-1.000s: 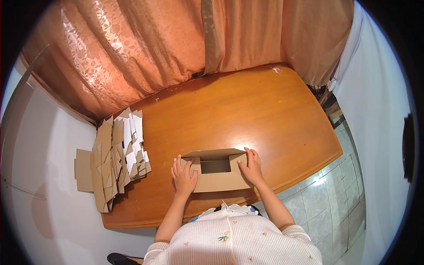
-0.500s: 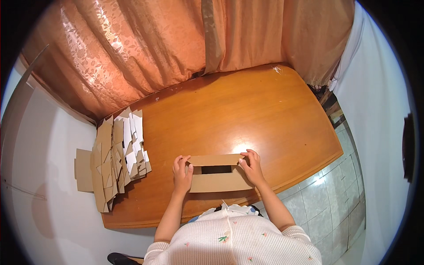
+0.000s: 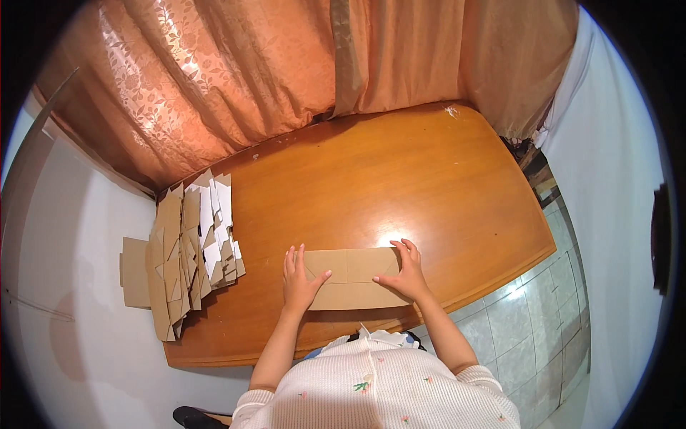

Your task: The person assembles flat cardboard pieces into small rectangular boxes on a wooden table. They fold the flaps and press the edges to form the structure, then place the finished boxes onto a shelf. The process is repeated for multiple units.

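A brown cardboard box blank (image 3: 354, 279) lies flattened on the wooden table (image 3: 400, 179), near its front edge. My left hand (image 3: 300, 277) presses flat on the blank's left end, fingers spread. My right hand (image 3: 406, 270) presses on its right end, fingers spread too. Neither hand grips anything; both palms rest on the cardboard.
A loose stack of flat cardboard blanks (image 3: 187, 247) covers the table's left edge and hangs over it. Orange curtains (image 3: 286, 71) hang behind the table. A white wall is on the left, and a tiled floor (image 3: 529, 336) shows to the right.
A second ago the box stood partly open with a dark hollow showing. It has been pushed down flat, and both hands now lie on top of it.
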